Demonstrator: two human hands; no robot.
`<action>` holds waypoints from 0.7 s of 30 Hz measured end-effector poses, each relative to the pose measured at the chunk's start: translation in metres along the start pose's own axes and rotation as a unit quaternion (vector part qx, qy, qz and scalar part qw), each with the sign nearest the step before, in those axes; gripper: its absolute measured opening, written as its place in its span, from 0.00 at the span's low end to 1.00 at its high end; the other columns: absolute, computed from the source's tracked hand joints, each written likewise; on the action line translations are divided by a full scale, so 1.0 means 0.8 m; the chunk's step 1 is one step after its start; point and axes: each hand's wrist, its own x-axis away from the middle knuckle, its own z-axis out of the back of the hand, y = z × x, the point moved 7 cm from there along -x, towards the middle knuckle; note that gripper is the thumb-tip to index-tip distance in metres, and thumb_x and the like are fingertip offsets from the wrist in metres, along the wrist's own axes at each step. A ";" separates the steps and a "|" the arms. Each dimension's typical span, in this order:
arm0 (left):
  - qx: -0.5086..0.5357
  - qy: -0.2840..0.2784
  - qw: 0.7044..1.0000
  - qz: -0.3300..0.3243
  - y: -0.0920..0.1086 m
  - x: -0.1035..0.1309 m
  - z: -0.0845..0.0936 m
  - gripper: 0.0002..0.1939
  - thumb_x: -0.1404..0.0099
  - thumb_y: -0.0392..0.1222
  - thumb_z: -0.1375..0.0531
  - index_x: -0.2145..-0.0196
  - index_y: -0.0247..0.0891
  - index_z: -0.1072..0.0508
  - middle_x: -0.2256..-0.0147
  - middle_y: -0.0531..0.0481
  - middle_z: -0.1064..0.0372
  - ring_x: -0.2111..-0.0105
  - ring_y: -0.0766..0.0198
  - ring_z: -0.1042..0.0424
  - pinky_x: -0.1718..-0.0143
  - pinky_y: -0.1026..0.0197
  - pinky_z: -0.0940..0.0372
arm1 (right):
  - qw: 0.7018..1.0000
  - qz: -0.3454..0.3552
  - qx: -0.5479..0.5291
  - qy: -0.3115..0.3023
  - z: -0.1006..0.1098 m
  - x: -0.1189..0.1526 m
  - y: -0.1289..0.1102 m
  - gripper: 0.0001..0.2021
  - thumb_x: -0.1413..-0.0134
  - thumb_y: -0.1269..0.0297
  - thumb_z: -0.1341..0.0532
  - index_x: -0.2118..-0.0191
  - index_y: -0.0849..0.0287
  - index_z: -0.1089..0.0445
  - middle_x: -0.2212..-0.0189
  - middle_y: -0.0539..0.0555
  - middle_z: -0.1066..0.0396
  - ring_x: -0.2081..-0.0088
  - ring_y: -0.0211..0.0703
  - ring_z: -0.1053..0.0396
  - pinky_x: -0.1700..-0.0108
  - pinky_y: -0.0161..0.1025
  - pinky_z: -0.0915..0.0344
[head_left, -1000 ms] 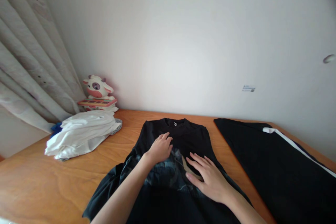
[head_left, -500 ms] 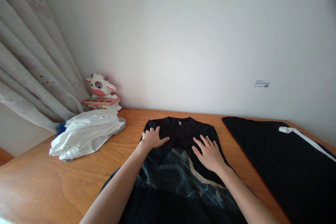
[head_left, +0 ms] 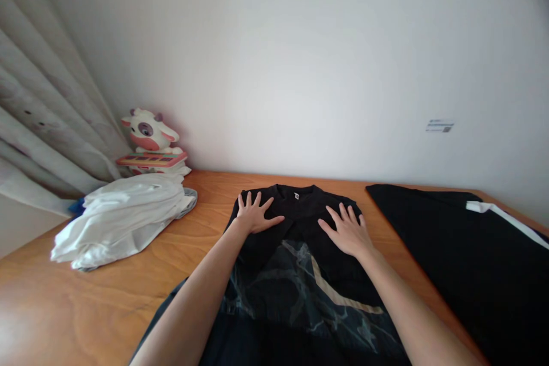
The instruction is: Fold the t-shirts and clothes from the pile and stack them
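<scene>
A black shirt (head_left: 295, 274) with a dark marbled print and a beige stripe lies spread on the wooden surface, its collar toward the wall. Inside the collar shows a small white tag (head_left: 296, 197). My left hand (head_left: 255, 214) rests flat with fingers spread on the shirt's left shoulder area. On the opposite shoulder lies my right hand (head_left: 346, 230), also palm down with its fingers apart. Neither hand grips the fabric. My forearms cover parts of the shirt's sides, and its lower part runs out of view.
White clothing (head_left: 124, 217) lies in a heap at the left on the wooden table (head_left: 107, 309). Behind it stands a cow-shaped toy keyboard (head_left: 152, 143) by the curtain (head_left: 55, 103). A black garment (head_left: 446, 251) with a white strip covers the right side. A wall closes off the back.
Both hands have slid a little toward the collar, and the left fingers have spread wider. The fabric across the chest lies smoother. The camera view has shifted slightly.
</scene>
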 end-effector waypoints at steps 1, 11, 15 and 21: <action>0.020 0.019 1.000 -0.011 0.001 -0.003 0.000 0.51 0.43 0.82 0.50 0.30 0.52 0.42 0.28 0.41 0.56 0.29 0.26 0.65 0.35 0.23 0.74 | 1.000 -0.002 -0.001 -0.003 -0.001 -0.001 0.001 0.39 0.36 0.33 0.58 0.27 0.48 0.50 0.26 0.59 0.57 0.26 0.63 0.63 0.30 0.63 0.63; 0.339 0.342 0.869 0.112 -0.098 0.002 0.013 0.14 0.29 0.37 0.47 0.48 0.36 0.30 0.46 0.36 0.31 0.45 0.54 0.29 0.43 0.50 0.32 | 0.995 -0.030 -0.032 0.084 0.040 -0.013 -0.022 0.28 0.31 0.48 0.55 0.46 0.60 0.25 0.42 0.68 0.30 0.40 0.65 0.36 0.41 0.62 0.42; 0.346 0.347 0.864 0.118 -0.111 -0.002 0.008 0.15 0.34 0.31 0.46 0.51 0.36 0.29 0.49 0.39 0.29 0.46 0.55 0.27 0.44 0.52 0.31 | 0.987 0.054 -0.043 0.147 0.063 -0.010 -0.106 0.19 0.31 0.54 0.50 0.54 0.56 0.24 0.49 0.62 0.28 0.48 0.53 0.33 0.47 0.47 0.40; 0.312 0.329 0.886 0.099 -0.115 -0.008 0.006 0.20 0.37 0.25 0.48 0.49 0.35 0.30 0.49 0.38 0.29 0.47 0.56 0.26 0.46 0.54 0.29 | 0.978 0.101 -0.080 0.167 0.032 0.004 -0.164 0.15 0.37 0.51 0.39 0.64 0.57 0.25 0.59 0.59 0.28 0.54 0.53 0.32 0.55 0.45 0.41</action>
